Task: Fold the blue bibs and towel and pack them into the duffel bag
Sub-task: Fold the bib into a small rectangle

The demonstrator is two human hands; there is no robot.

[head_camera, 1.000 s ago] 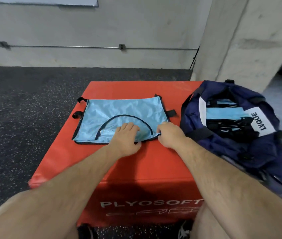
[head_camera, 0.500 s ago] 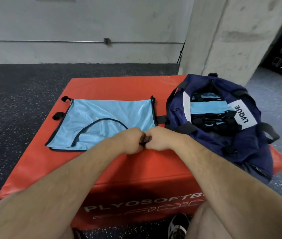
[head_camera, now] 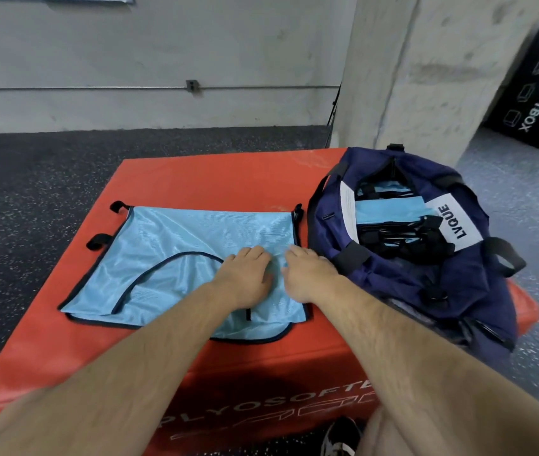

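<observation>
A light blue bib with black trim and black strap loops lies flat on the red box. My left hand rests on its right half with fingers laid flat. My right hand lies beside it near the bib's right edge, fingers pressing the cloth. To the right stands the open navy duffel bag, with folded blue cloth and black straps inside.
The red box's front edge runs just below my forearms. A concrete pillar rises behind the bag. A black soft box leans at far right. Dark speckled floor surrounds the box. A shoe shows at the bottom.
My hands, clenched together at the bib's near right corner half a second ago, have moved up onto the bib and flattened. The near edge of the bib now lies spread lower on the box.
</observation>
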